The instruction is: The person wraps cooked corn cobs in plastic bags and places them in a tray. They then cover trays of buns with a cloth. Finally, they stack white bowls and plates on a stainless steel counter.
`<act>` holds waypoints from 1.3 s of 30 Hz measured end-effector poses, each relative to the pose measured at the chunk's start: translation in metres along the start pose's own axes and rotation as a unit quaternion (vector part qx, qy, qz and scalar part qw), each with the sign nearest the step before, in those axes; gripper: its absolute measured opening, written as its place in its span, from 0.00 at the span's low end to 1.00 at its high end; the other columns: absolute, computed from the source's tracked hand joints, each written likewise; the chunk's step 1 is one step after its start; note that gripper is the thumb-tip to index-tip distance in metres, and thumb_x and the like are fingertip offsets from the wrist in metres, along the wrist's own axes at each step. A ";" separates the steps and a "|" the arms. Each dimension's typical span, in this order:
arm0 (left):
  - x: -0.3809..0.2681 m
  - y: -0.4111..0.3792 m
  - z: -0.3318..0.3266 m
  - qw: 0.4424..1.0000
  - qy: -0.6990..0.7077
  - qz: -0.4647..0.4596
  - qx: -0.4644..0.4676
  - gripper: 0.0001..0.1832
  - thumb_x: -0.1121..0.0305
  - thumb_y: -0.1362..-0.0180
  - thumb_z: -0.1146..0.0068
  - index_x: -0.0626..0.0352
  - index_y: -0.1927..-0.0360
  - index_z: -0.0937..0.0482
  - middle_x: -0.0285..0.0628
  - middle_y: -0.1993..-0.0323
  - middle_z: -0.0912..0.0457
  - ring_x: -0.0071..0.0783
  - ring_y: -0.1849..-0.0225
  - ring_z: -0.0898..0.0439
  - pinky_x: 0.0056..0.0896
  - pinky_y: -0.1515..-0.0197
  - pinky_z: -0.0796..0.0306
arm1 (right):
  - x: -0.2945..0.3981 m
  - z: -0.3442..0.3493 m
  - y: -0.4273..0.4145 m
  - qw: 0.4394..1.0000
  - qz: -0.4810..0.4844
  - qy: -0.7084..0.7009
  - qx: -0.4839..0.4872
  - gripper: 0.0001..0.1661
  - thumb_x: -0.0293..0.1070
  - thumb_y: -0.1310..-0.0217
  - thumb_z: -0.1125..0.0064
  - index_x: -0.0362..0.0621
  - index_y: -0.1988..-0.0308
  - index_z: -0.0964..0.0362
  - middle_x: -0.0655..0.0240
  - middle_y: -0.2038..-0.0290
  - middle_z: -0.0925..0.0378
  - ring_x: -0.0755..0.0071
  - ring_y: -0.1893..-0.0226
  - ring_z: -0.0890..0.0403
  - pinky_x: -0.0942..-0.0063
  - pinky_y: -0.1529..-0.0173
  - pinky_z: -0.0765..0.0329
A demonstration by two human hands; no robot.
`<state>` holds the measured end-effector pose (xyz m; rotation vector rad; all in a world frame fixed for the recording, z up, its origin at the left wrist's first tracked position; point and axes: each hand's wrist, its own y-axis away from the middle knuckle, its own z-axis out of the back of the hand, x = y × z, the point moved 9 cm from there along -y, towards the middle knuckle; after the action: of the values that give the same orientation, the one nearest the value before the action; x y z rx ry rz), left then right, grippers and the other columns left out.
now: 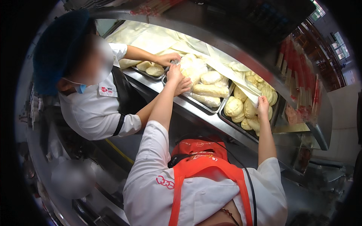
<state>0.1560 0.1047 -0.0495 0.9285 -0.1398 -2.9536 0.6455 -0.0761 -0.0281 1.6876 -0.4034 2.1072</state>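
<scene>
My right hand pinches the corner of a pale cloth, which stretches diagonally back across the trays. Below that corner, a dark tray holds several pale yellow, bun-like pieces of food. My left hand is at the left side of a metal tray, against clear plastic around pale food; its fingertips are partly hidden, so its grip is unclear. Longer roll-shaped pieces in clear plastic lie in the same tray. A co-worker's hands are close beside my left hand.
The co-worker, in a white jacket and blue hair cover, stands at my left. A smaller tray with pale pieces sits left of the middle one. A metal shelf edge curves over the counter. Red-and-wood sticks stand at right.
</scene>
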 end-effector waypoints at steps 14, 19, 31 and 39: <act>0.106 -0.018 -0.050 0.920 0.275 0.267 -0.077 0.39 0.58 0.67 0.29 0.63 0.49 0.31 0.55 0.49 0.29 0.47 0.46 0.29 0.38 0.44 0.34 | 0.106 -0.188 0.069 0.904 0.261 0.304 0.148 0.23 0.26 0.47 0.47 0.39 0.48 0.35 0.55 0.55 0.29 0.57 0.52 0.27 0.67 0.48 0.30; 0.038 -0.002 -0.026 0.949 0.238 0.172 -0.115 0.29 0.57 0.63 0.34 0.62 0.58 0.27 0.53 0.58 0.23 0.47 0.53 0.24 0.42 0.49 0.32 | 0.048 -0.321 0.042 0.954 -0.052 -0.028 0.292 0.24 0.28 0.44 0.47 0.40 0.46 0.36 0.57 0.52 0.30 0.66 0.56 0.25 0.71 0.52 0.28; 0.057 0.027 -0.054 0.928 0.337 0.034 -0.157 0.19 0.72 0.52 0.52 0.59 0.53 0.30 0.51 0.57 0.23 0.48 0.53 0.26 0.42 0.50 0.33 | 0.101 -0.462 0.044 0.696 0.365 0.531 0.317 0.21 0.26 0.60 0.44 0.51 0.59 0.28 0.53 0.46 0.38 0.47 0.42 0.40 0.59 0.46 0.32; 0.090 0.003 -0.055 0.981 0.178 0.036 -0.063 0.20 0.73 0.48 0.53 0.59 0.50 0.26 0.52 0.52 0.25 0.47 0.49 0.27 0.40 0.48 0.33 | 0.110 -0.451 0.002 0.821 0.304 0.420 0.239 0.14 0.26 0.63 0.39 0.44 0.68 0.28 0.50 0.54 0.35 0.46 0.57 0.28 0.61 0.52 0.28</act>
<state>0.1137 0.0915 -0.1450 1.3763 0.0267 -2.6402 0.2391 0.1470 -0.0230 0.6394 -0.1248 3.3712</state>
